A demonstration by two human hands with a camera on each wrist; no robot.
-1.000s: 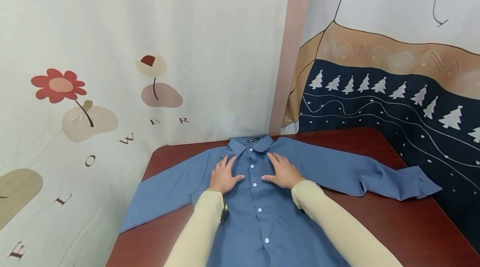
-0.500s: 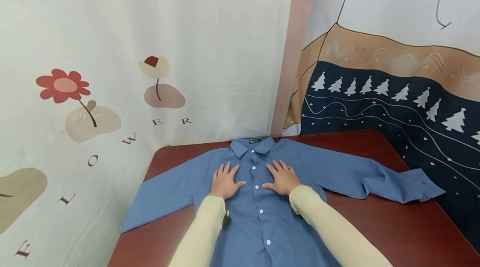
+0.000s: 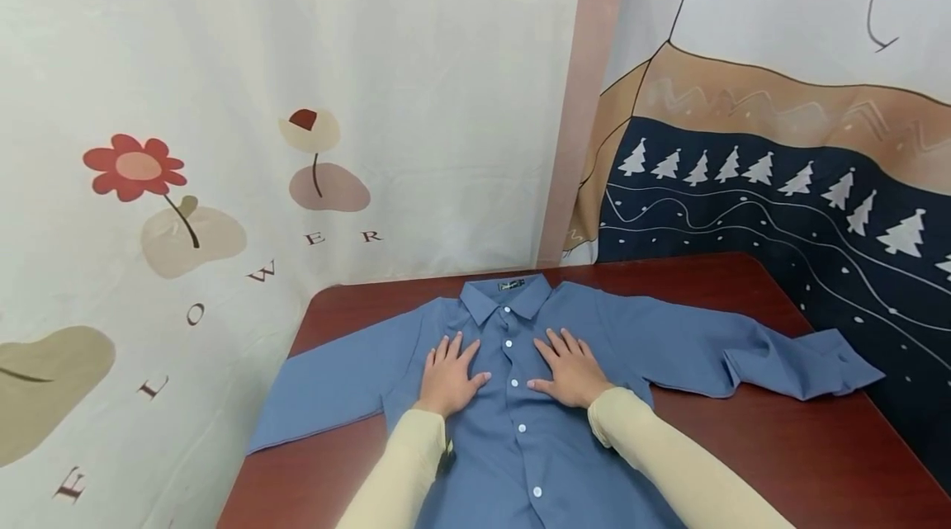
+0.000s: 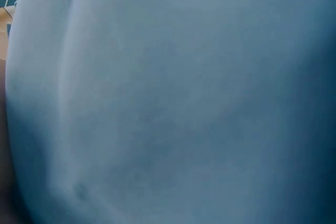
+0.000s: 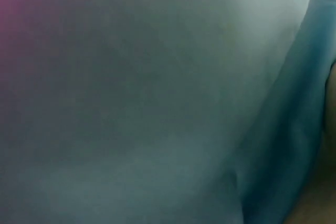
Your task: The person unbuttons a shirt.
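Shirt [image 3: 486,448] lay front-up on the table [image 3: 743,446], left hand [image 3: 449,380] and right hand [image 3: 574,370] resting splayed upon it, gripping nothing; sound smoothing likely required even, outward pressure from the buttons [image 3: 514,383].

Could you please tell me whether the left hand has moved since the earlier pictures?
Yes. In the head view, the left hand has moved toward the person, farther from the back edge of the table.
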